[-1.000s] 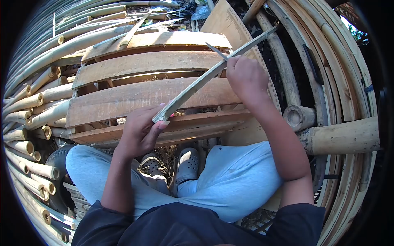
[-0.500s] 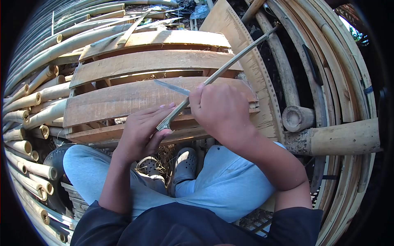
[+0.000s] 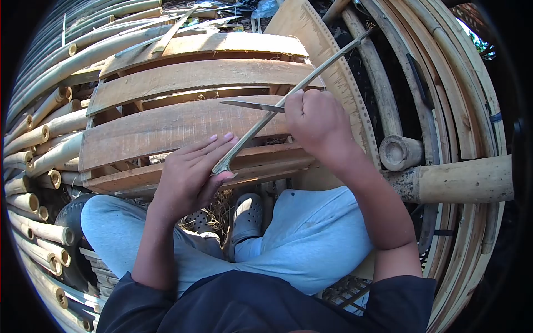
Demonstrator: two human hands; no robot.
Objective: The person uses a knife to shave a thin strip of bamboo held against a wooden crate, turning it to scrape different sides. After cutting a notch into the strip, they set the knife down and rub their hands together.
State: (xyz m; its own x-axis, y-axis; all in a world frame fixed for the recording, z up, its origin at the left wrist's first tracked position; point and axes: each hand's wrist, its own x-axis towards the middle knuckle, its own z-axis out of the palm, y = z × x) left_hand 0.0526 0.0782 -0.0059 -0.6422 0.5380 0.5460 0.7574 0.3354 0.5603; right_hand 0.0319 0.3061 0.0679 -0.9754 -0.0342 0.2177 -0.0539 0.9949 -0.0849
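Observation:
A long, thin bamboo strip (image 3: 252, 132) slants from my lap side up to the far right. Its near, splayed end lies between the thumb and fingers of my left hand (image 3: 186, 175), which is closed on it with the fingers fairly straight. Farther up the strip, my right hand (image 3: 322, 123) is wrapped round a knife; the handle is hidden in the fist. The knife blade (image 3: 250, 104) points left and lies across the strip, at the edge of my right hand. Beneath both hands is a slatted wooden bench (image 3: 189, 126).
Stacked bamboo poles (image 3: 41, 136) crowd the left side. A thick bamboo piece (image 3: 466, 182) and a short bamboo stub (image 3: 401, 153) are at the right, near long curved-looking slats (image 3: 472, 111). A loose bamboo sliver (image 3: 172, 30) rests on the bench's far slat. My clogs (image 3: 247, 216) are below.
My right hand and the knife have moved up and to the right along the strip, away from my left hand. The blade lies flatter across. My left hand has barely shifted.

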